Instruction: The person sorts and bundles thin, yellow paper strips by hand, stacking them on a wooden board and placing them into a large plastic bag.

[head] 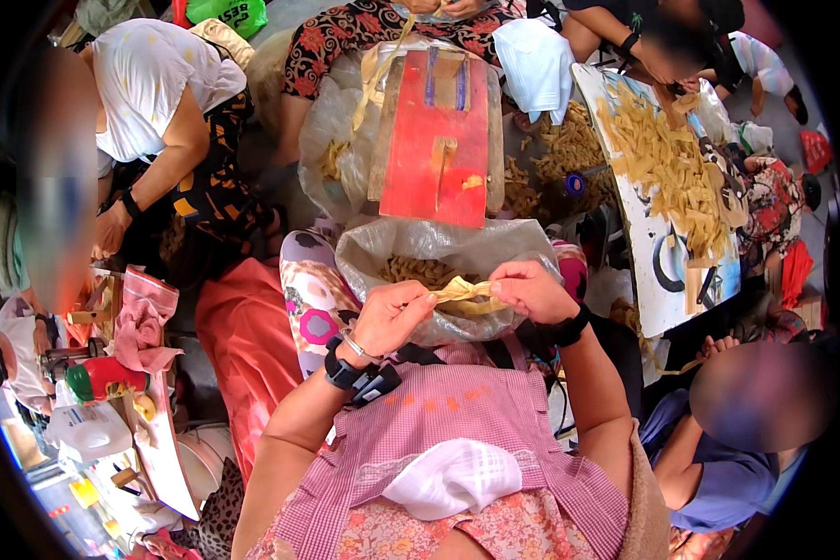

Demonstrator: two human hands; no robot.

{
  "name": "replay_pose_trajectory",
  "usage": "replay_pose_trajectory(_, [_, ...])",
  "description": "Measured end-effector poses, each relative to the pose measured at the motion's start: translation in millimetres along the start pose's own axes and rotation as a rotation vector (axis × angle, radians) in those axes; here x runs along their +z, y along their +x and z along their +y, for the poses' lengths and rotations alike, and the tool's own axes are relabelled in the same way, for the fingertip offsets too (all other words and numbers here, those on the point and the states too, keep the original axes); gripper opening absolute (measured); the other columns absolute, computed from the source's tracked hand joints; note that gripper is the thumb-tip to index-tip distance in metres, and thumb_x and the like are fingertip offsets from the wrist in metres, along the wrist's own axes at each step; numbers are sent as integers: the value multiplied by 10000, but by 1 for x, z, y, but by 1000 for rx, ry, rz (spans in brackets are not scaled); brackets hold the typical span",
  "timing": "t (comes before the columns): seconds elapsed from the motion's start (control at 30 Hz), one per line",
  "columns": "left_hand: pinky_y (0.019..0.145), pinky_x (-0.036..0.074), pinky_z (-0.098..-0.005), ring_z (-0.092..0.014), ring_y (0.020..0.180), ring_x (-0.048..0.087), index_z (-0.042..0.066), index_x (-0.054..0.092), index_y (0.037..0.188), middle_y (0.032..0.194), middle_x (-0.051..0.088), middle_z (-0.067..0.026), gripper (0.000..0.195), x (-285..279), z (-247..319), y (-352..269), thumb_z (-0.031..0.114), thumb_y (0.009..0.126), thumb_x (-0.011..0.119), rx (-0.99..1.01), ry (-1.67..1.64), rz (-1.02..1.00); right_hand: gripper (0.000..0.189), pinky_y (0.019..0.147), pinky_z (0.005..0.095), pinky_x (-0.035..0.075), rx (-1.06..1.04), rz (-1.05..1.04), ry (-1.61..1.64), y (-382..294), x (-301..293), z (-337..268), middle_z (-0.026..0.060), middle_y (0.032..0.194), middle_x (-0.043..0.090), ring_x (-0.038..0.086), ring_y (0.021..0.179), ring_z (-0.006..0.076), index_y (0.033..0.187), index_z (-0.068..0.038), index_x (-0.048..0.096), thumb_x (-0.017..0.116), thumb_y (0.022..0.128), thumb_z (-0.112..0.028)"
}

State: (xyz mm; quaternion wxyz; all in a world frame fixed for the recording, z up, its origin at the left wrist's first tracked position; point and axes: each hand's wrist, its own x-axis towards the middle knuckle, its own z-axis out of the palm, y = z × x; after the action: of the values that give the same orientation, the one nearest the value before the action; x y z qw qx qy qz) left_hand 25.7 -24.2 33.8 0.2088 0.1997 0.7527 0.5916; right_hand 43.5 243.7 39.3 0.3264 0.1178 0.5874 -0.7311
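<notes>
Both my hands hold a pale yellow, pliable strip (460,288) above an open plastic bag. Its middle is bunched into what looks like a knot. My left hand (397,318) pinches one end between thumb and forefinger, and my right hand (532,290) grips the other end. A loose length of the strip sags below the knot. Under my fingers, the translucent plastic bag (378,241) sits between my knees with many small yellowish-brown pieces (420,269) inside. Just beyond the bag lies a red board (430,185) with a slotted wooden block (444,154) on it.
On the right, a white board (644,280) carries a heap of yellow strips (661,164). Another plastic bag (315,119) stands beyond the red board. Co-workers sit close around me. At left are a red fabric sheet (245,336), a pink towel (143,325) and a white jug (91,427).
</notes>
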Motion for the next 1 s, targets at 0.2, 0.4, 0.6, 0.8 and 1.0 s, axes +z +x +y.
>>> replay_pose_trajectory(0.2, [818,455,-242,-99,895,580,28,538,1017,890,637,-52,225,-7,-13,10,240,968,482,-142,-429,-137,106,413,172,227,29,-64,109,2,11,-5,-50,593,452,350,467,6,867,-21,610,597,875,-126])
replay_pose_trajectory(0.4, [653,536,-265,-158,728,655,54,488,949,896,671,-138,145,-5,-11,28,172,926,570,-385,-673,-454,107,429,184,241,76,-116,29,12,30,0,-43,607,469,356,479,16,837,-30,606,608,861,-134])
replay_pose_trajectory(0.6, [576,517,-261,-157,616,617,43,493,928,779,639,-110,103,1,-14,22,69,871,576,-583,-926,-316,104,444,179,249,-5,-100,-39,9,25,-3,-49,625,499,376,499,11,843,-39,633,624,853,-143])
replay_pose_trajectory(0.8, [543,460,-232,-135,584,558,50,487,893,709,576,-68,91,-5,-14,17,52,850,567,-554,-1050,-280,96,435,177,247,-38,-23,-220,7,7,-14,-60,628,511,367,489,3,852,-27,644,621,860,-120])
replay_pose_trajectory(1.0, [579,450,-221,-86,635,558,60,485,873,741,579,-27,83,-21,-7,34,59,867,568,-285,-637,-293,117,447,168,294,-59,-49,-246,11,2,-27,-46,644,539,413,511,5,894,-28,649,624,864,-138])
